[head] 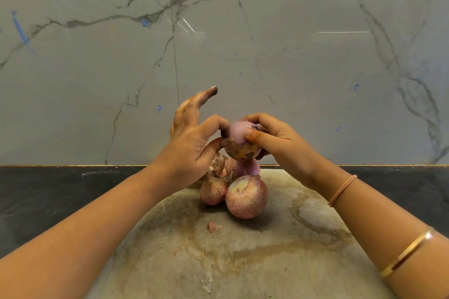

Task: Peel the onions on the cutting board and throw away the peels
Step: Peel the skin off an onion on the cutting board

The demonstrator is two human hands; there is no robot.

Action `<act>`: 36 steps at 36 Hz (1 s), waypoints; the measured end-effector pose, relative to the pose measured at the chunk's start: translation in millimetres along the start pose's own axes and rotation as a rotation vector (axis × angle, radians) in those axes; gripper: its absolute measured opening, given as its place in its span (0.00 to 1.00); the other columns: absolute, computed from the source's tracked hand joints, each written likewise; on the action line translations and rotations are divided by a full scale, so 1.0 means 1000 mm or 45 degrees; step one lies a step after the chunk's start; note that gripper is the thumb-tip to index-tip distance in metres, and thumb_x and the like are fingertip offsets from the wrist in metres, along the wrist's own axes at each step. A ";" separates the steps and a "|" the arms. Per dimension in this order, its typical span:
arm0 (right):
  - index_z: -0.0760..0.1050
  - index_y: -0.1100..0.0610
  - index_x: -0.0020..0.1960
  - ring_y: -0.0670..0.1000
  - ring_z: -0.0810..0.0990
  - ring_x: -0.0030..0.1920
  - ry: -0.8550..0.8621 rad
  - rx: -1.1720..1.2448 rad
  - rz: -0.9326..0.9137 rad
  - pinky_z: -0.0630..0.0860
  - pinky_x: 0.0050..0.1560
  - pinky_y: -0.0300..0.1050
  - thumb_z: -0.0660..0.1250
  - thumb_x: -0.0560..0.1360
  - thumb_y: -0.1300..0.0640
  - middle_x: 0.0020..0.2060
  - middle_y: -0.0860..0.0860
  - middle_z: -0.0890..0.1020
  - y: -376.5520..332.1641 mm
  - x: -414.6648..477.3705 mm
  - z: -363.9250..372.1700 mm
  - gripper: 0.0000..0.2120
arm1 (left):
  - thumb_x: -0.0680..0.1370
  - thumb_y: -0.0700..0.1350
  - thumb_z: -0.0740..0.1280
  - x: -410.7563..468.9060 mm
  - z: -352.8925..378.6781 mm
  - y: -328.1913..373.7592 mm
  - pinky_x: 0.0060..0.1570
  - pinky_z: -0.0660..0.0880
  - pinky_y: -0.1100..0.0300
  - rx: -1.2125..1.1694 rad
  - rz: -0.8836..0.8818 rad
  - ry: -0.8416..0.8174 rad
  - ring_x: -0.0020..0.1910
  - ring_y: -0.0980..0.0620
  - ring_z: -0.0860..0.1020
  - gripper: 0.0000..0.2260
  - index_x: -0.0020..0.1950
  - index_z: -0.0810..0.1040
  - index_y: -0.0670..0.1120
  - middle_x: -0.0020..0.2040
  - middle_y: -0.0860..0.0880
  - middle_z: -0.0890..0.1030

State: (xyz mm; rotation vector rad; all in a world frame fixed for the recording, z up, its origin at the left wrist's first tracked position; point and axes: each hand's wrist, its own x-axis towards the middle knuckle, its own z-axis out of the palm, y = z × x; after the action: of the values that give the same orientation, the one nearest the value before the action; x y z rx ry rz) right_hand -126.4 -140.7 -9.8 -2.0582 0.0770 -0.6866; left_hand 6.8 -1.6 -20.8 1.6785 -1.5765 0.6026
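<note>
My right hand point(274, 141) grips a half-peeled onion point(239, 136) in the air above the cutting board point(267, 250); its top is bare pink and brown skin still clings to its lower part. My left hand point(192, 141) pinches the edge of that skin between thumb and forefinger, with the other fingers spread out. On the board below lie a large unpeeled onion point(246, 198), a smaller unpeeled onion point(212, 190), a peeled pink onion point(245, 168) behind them and loose peel point(218, 162).
A small scrap of peel point(213, 226) lies on the stained board in front of the onions. The board sits on a dark counter point(60, 196) against a grey marble wall point(315, 68).
</note>
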 end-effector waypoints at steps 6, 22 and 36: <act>0.72 0.52 0.55 0.47 0.77 0.44 0.121 0.092 0.038 0.76 0.40 0.37 0.58 0.81 0.53 0.46 0.50 0.79 0.000 0.002 -0.002 0.07 | 0.75 0.56 0.55 0.000 0.000 0.001 0.64 0.43 0.62 0.010 0.002 -0.045 0.74 0.54 0.47 0.07 0.49 0.69 0.60 0.75 0.56 0.53; 0.71 0.58 0.53 0.58 0.81 0.43 0.349 0.580 0.308 0.79 0.51 0.53 0.57 0.82 0.54 0.47 0.58 0.79 -0.004 0.005 -0.004 0.08 | 0.75 0.50 0.57 0.000 0.001 0.000 0.65 0.44 0.54 0.078 -0.025 -0.108 0.72 0.59 0.44 0.05 0.49 0.66 0.60 0.77 0.51 0.53; 0.74 0.58 0.50 0.59 0.79 0.41 0.452 0.961 0.413 0.79 0.43 0.48 0.58 0.81 0.54 0.46 0.59 0.78 -0.009 0.006 -0.005 0.10 | 0.75 0.49 0.56 -0.001 0.002 -0.002 0.65 0.44 0.55 0.123 -0.039 -0.111 0.72 0.59 0.45 0.06 0.49 0.65 0.59 0.77 0.51 0.54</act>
State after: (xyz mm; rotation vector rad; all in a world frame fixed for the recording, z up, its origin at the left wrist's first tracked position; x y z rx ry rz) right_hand -126.2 -141.3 2.3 -1.1580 0.2995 -0.7271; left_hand 8.4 -2.6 -23.0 1.8191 -1.6020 0.6058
